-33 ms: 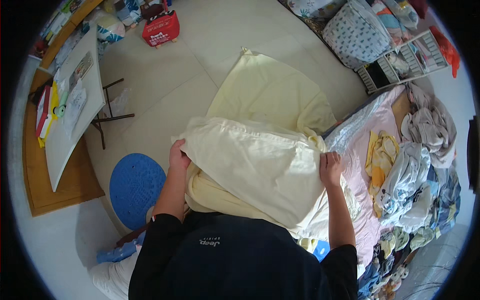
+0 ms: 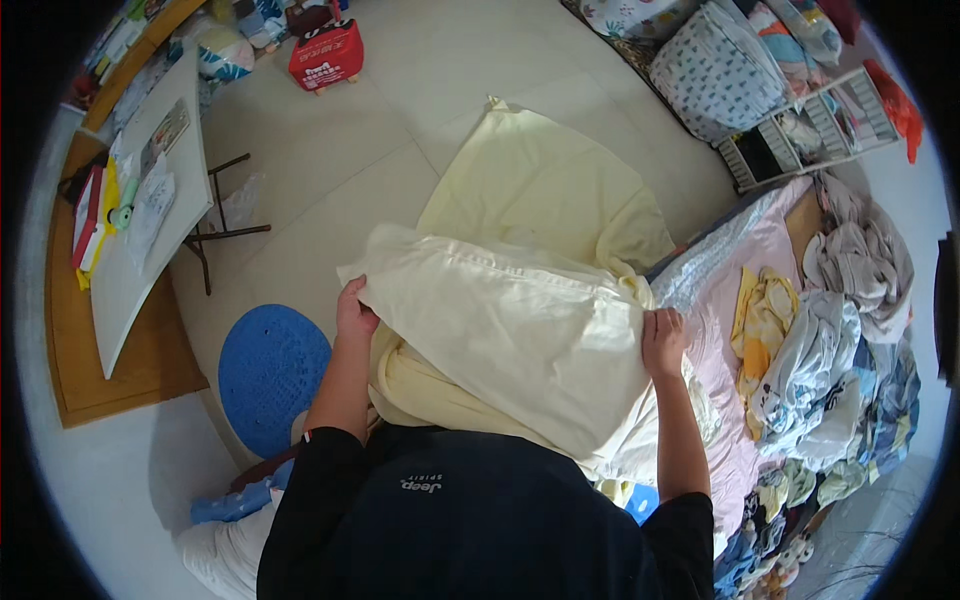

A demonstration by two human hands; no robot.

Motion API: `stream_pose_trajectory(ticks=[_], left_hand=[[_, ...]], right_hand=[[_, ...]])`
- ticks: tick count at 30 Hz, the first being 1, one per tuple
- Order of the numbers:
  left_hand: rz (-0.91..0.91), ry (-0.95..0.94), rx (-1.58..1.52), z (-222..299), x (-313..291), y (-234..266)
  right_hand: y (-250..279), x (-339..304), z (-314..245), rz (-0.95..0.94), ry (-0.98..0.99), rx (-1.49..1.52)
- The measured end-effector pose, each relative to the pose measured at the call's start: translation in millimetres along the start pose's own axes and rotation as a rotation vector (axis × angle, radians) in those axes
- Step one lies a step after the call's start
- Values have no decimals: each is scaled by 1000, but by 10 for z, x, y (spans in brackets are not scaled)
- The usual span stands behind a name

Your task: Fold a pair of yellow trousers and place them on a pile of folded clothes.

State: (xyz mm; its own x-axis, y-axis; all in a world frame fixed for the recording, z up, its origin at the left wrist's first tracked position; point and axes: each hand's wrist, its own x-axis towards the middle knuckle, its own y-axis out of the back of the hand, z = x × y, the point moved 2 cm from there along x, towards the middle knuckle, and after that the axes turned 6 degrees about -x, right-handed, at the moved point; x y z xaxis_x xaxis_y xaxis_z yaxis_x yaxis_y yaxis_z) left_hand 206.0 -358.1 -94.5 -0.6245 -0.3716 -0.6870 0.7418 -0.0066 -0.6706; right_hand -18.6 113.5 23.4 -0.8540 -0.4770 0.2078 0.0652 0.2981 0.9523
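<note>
A large pale yellow bed sheet (image 2: 500, 335) lies bunched and folded over in front of my body, with a stitched seam along its far upper edge. My left hand (image 2: 356, 308) is closed on the sheet's left edge. At the opposite side, my right hand (image 2: 663, 340) grips the right edge, its fingers curled over the fabric. Between the hands the top layer is stretched fairly flat, with soft creases near the right. Beyond it, a thinner part of the pale yellow fabric (image 2: 545, 180) spreads out over the floor to a point. Looser folds sit against my shirt.
A bed with a pink cover (image 2: 712, 365) and heaped clothes (image 2: 810, 370) is on the right. To the left are a blue oval mat (image 2: 273, 380) and a white folding table (image 2: 185, 190). A red box-shaped stool (image 2: 327, 58) and a patterned storage bag (image 2: 718, 75) stand farther off.
</note>
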Motion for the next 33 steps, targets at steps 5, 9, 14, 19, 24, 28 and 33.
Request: stream_pose_trajectory(ticks=[5, 9, 14, 19, 24, 28, 33], left_hand=[[57, -200, 126, 330, 156, 146], [54, -218, 149, 502, 311, 11], [285, -209, 387, 306, 590, 383], [312, -66, 532, 235, 525, 595], [191, -135, 501, 407, 504, 640], [-25, -174, 278, 438, 619, 496], [32, -240, 104, 402, 524, 297]], right_hand=[[221, 162, 44, 112, 16, -65], [197, 181, 207, 75, 55, -180], [-10, 161, 172, 8, 63, -392], [127, 407, -334, 109, 34, -307], [-83, 1039, -1437, -114, 239, 276], [-788, 1553, -2268, -473, 355, 283], [-1338, 1677, -3118, -865, 370, 88]])
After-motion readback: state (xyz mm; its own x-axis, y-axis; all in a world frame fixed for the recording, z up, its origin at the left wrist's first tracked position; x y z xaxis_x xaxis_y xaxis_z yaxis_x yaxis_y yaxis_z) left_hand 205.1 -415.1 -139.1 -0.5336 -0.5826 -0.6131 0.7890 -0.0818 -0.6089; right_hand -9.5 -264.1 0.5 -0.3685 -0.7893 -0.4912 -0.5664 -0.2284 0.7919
